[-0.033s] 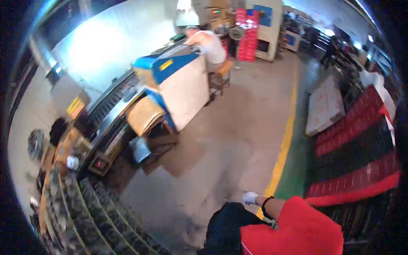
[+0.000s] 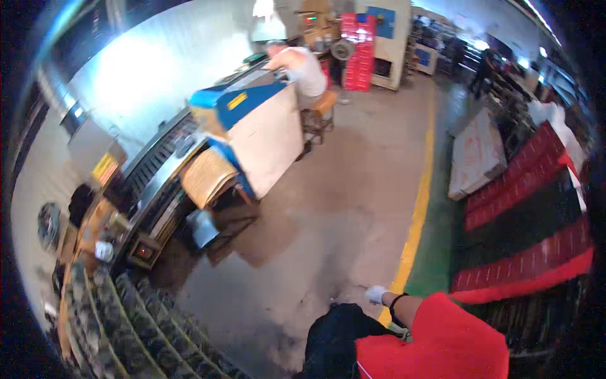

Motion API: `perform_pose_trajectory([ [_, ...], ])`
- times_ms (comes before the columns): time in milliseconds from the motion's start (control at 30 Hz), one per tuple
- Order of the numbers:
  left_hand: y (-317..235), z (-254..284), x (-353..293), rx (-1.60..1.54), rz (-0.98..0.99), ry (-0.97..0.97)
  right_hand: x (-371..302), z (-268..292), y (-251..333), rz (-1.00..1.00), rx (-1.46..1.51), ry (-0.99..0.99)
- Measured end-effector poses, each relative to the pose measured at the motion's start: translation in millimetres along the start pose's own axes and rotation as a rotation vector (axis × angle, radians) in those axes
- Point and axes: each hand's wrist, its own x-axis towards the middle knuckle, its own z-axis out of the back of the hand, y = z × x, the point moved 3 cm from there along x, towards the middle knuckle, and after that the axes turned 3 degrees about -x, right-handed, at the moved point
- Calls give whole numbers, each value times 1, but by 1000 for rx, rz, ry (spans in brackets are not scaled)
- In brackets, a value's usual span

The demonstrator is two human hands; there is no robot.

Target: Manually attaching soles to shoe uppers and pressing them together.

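My right hand [image 2: 377,294], in a white glove, hangs low over the floor beside the yellow line [image 2: 413,243]. A dark band circles the wrist, below a red sleeve [image 2: 442,335]. The glove is small and blurred, so its finger pose and anything it might hold cannot be made out. Nothing is seen touching it. My black-clad leg [image 2: 341,335] is just left of the arm. My left hand is out of the picture.
Ridged dark rows [image 2: 126,316] stand at the lower left. A stool with a woven top [image 2: 208,177] is beside a blue-and-white machine [image 2: 265,139], where a person [image 2: 306,72] sits. Red crates [image 2: 524,259] and a white carton [image 2: 476,155] line the right, past a green strip.
The whole view has turned slightly, so the room appears shifted a little to the left. My right hand keeps nearly the same place in the picture.
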Motion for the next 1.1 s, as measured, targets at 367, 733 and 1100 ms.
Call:
perform_pose_trajectory([
  [367,14,20,-30,767,-119,268,-75,-26,-107,-686,911,-287],
  [733,-25,86,56,881,-831,187,-30,-21,37,-264,740,-136],
  [1100,0,168,109,712,-969,212,-37,-70,97,-536,804,-105],
])
